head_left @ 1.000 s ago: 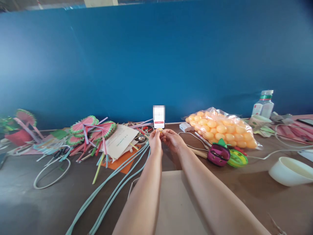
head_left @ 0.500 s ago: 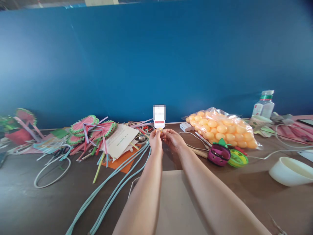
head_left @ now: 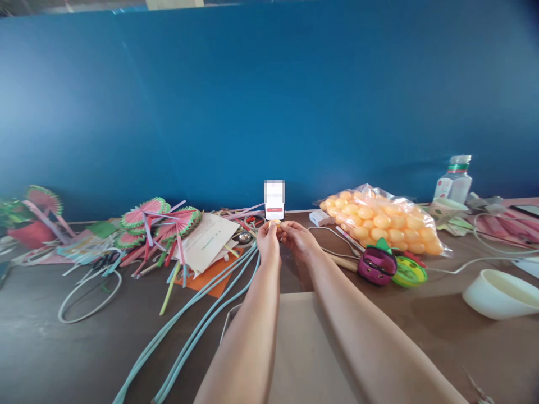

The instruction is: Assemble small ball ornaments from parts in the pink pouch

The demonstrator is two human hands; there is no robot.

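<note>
The left hand [head_left: 268, 241] and right hand [head_left: 301, 242] meet, fingers pinched close on a small yellow thing [head_left: 278, 223], mostly hidden, just in front of an upright phone [head_left: 274, 203]. The step looks like fine fingertip work, calling for a steady grip. Cables [head_left: 168, 327] crowd the left, a bag of orange balls [head_left: 381, 221] the right.

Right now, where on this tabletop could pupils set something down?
Bare tabletop shows at front left, nearer than the white cable loop and left of the teal cords; also on the right, between the right forearm and white bowl. The back is crowded: paper fans and papers left, bag of orange balls and bottle right.
</note>
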